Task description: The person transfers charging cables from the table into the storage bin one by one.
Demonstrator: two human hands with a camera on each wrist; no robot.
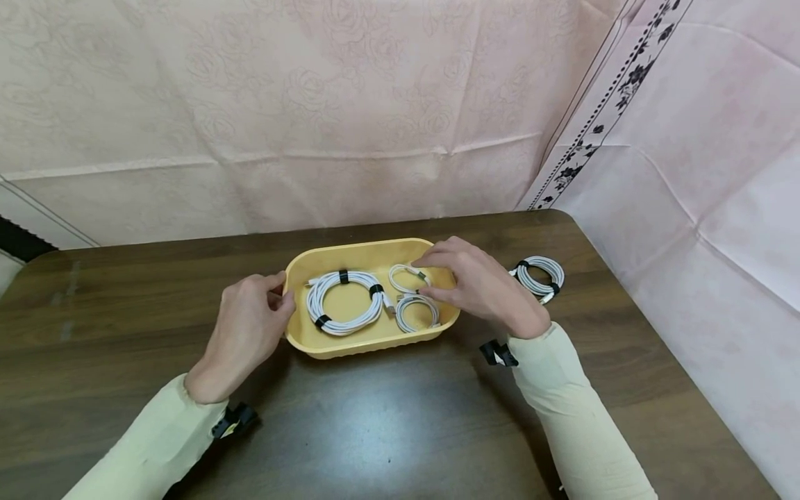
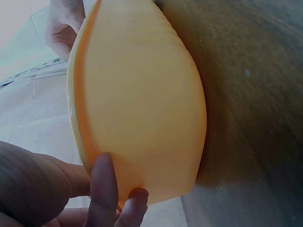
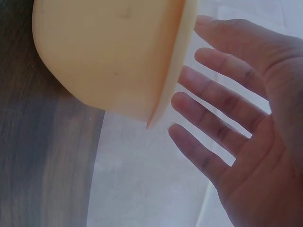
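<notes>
A yellow plastic basket (image 1: 375, 345) stands on the table. Inside it, a large coil of white cable (image 1: 312, 305) with black ties lies on the left, and smaller loops of thin white cable (image 1: 417, 298) lie on the right. My left hand (image 1: 248, 323) grips the basket's left end, thumb near the rim and fingers against the outer wall (image 2: 137, 109). Over the right end, my right hand (image 1: 478, 281) reaches in with thumb and forefinger apart beside the small loops. Its fingers look spread in the right wrist view; whether the fingertips touch the cable is unclear.
Another coil of white cable (image 1: 555, 267) with black ties lies on the dark wooden table (image 1: 375, 430), right of the basket. Pale patterned cloth (image 1: 312, 125) hangs behind the table, and more cloth (image 1: 719, 173) hangs along its right side.
</notes>
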